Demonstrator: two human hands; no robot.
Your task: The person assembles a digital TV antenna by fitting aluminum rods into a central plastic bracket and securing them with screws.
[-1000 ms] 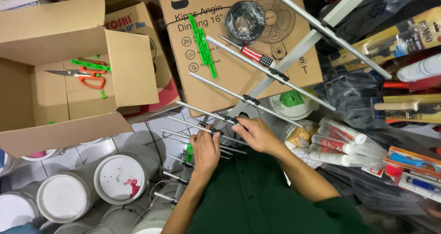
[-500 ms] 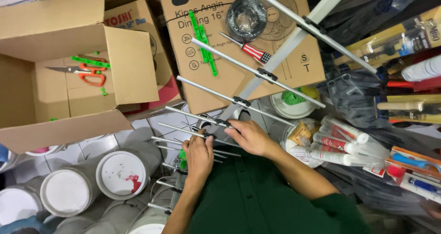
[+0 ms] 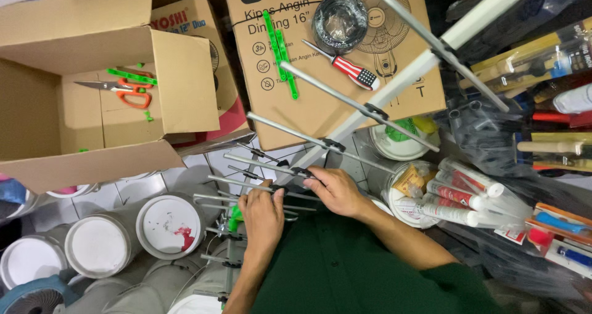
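Work in hand: antenna (image 3: 370,107) assembly, a white boom crossed by grey metal rods, held across the person's lap and running up and away over the cardboard.
Left hand (image 3: 262,212): fingers curled over the short rods at the near end of the boom; thumb tip against one rod. Grasp looks light, not clenched.
Right hand (image 3: 333,187): fingers closed around a black clip where a rod meets the boom, just beside the left fingertips.
Rods already fitted: several long rods beyond the fingers sit in black clips at even spacing along the boom.
Rods under the fingers: the shorter near-end set, closely packed; whether each is fully seated cannot be told.
Stage, as a judgement: far end appears finished, near end in progress.
Tools beyond the fingers: screwdriver (image 3: 348,69) with striped handle, green cable ties (image 3: 279,52) and coil of black cable (image 3: 339,21), all untouched on the flat carton (image 3: 296,116).
Left of the fingers: open box (image 3: 80,104) holding orange scissors (image 3: 120,90); white paint pails (image 3: 166,224) below it.
Right of the fingers: sealant tubes (image 3: 459,197).
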